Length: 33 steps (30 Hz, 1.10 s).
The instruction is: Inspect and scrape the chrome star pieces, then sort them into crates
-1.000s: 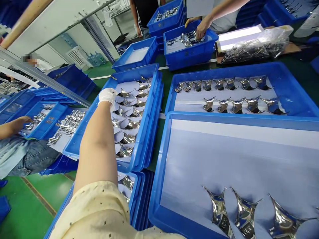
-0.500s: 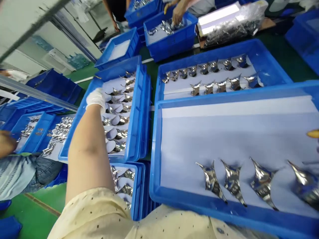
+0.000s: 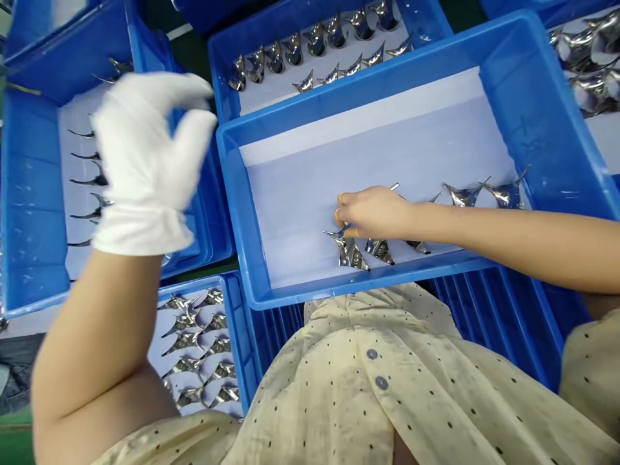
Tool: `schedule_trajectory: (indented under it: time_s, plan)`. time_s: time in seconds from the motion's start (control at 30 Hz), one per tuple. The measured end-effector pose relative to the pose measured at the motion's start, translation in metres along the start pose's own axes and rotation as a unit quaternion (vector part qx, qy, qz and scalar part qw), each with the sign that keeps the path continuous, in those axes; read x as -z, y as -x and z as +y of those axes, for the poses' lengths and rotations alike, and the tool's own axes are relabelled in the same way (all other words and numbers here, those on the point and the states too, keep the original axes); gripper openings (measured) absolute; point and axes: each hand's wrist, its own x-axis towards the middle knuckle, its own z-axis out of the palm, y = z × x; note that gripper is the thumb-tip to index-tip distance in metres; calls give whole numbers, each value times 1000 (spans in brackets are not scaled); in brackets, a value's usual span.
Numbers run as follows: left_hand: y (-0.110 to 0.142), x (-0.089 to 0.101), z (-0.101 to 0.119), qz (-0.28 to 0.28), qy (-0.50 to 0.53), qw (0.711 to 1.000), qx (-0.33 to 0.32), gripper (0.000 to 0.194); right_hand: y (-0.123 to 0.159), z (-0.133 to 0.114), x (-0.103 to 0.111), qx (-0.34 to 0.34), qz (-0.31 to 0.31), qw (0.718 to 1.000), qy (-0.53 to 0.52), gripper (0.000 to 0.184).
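Note:
My left hand (image 3: 148, 152), in a white glove, is raised between two trays, slightly blurred. Its fingers bend over with the thumb apart, and nothing shows in the gap. My right hand (image 3: 375, 212), with yellow finger cots, is low inside the blue tray (image 3: 252, 296) lined with white paper. Its fingers are curled, and the end of a thin silver rod (image 3: 394, 186) sticks out behind them; the rest of it is hidden. The fingertips are at the top of the leftmost shiny pointed metal piece (image 3: 352, 254). Similar pieces (image 3: 380, 250) stand in a row to its right.
Behind lies another blue tray (image 3: 227, 77) with two rows of curved metal pieces (image 3: 317, 42). A deep blue tray (image 3: 29, 213) at left holds more, partly behind my glove. Stacked trays (image 3: 247, 349) stand lower left. Further shiny pieces (image 3: 591, 51) lie at the far right.
My left hand has come back from the left tray and is now raised nearer to me. The view has swung right, bringing my right hand fully into sight over the row of pieces.

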Motion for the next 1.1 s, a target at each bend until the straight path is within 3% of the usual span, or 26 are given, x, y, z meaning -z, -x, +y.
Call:
schedule_trajectory:
  time_s: [0.03,0.07,0.1,0.17,0.2,0.3,0.33,0.37,0.43,0.53,0.6,0.77,0.9,0.97,1.1]
  plan:
    - [12,-13,15,-14,35,998,-52,47,-2,-1,0,10,-5,1000,13,18]
    - [22,-25,26,-28,85,994,-58,42,-2,1,0,23,4,1000,6,18]
    - [30,-36,34,-45,142,988,-48,36,0,4,1,37,33,999,-21,17]
    - [41,-57,44,-110,271,955,38,29,6,14,4,59,151,981,-103,17]
    - [45,-66,48,-168,331,925,79,31,11,19,6,71,230,960,-142,17]
    - [50,-85,65,-360,469,795,139,48,24,29,15,105,430,871,-214,18]
    - [50,-89,72,-386,498,764,142,50,27,32,17,119,469,844,-231,17]
    - [51,-92,79,-386,518,750,141,49,29,33,18,127,492,823,-254,16]
    - [50,-98,92,-322,534,770,137,47,31,35,18,115,497,787,-346,21]
    - [50,-106,104,-190,506,831,130,43,29,36,17,63,420,736,-527,45]
    - [52,-111,106,-132,470,864,119,39,27,35,16,39,379,709,-593,47]
    - [60,-123,99,-17,297,954,-31,38,21,33,14,-4,387,635,-668,38]
    - [65,-125,92,-18,188,975,-120,52,18,31,10,-8,340,623,-704,36]
    - [68,-126,91,-21,155,976,-150,54,16,28,7,13,326,605,-727,32]
    - [70,-128,91,35,94,965,-244,47,13,21,3,45,314,564,-762,24]
